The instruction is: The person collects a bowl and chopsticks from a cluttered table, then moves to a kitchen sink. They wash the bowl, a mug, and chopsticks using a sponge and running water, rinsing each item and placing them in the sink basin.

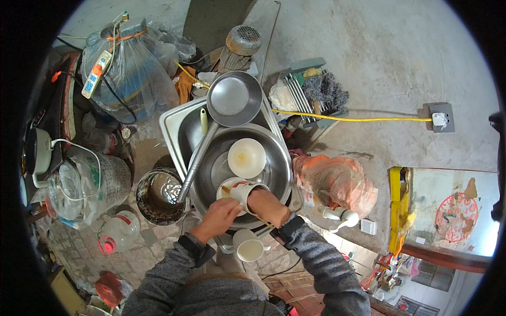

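Observation:
My left hand [218, 218] grips a white mug [242, 193] from its near left side, over a large metal basin [280, 173]. My right hand [269, 206] reaches into the mug's mouth; its fingers are hidden inside. Below the mug, partly covered, is a white bowl [222, 185] with chopsticks [226, 190] across it. Farther up in the basin rests a second white bowl [247, 158] with yellowish residue. A long-handled metal ladle [234, 98] lies across the basin and sink rim. Another white mug [250, 248] stands nearest my body.
Under the basin is a steel sink [169, 122]. A bucket of murky water [160, 193] stands left, near a plastic jug [120, 229]. A dish rack with steel scourers [328, 93] and an orange plastic bag [336, 181] are right. A yellow cable [355, 117] runs to a wall socket [441, 117].

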{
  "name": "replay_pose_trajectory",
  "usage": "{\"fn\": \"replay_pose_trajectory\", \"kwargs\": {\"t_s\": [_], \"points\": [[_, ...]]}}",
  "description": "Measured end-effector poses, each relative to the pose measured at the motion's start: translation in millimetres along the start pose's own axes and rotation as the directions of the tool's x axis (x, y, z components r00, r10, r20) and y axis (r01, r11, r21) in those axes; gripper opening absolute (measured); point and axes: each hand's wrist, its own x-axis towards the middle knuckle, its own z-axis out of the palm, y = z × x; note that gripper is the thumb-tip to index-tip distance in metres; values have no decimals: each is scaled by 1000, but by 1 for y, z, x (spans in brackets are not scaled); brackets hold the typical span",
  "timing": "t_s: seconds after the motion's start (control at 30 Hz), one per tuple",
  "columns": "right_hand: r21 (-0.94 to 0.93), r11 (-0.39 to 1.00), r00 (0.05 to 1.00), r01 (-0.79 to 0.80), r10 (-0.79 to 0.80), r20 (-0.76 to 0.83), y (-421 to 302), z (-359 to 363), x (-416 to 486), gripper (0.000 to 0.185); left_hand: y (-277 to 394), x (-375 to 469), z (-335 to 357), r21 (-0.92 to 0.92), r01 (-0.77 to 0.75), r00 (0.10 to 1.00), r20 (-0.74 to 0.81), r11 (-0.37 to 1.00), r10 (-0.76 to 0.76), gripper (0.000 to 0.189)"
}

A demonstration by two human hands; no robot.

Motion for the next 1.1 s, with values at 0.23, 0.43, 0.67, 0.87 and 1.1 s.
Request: {"fn": "replay_pose_trajectory", "kwargs": {"t_s": [0.23,0.43,0.67,0.87,1.1], "points": [[135,989,992,62,-47,-115,2,18,18,34,-1,-4,3,37,4,999,48,999,-6,26],[274,962,999,9,3,-41,12,25,-3,35,-8,-7,2,50,7,999,37,999,-9,24],[363,925,994,109,-102,-38,9,28,-2,30,-12,-11,-1,11,68,996,58,998,-68,23],[-203,974,988,105,-126,-94,1,17,2,31,-10,-9,0,-44,32,999,-18,999,-33,23],[252,962,994,-107,104,26,3,26,7,32,-10,-8,-2,-3,7,1000,-28,1000,-7,23]]}}
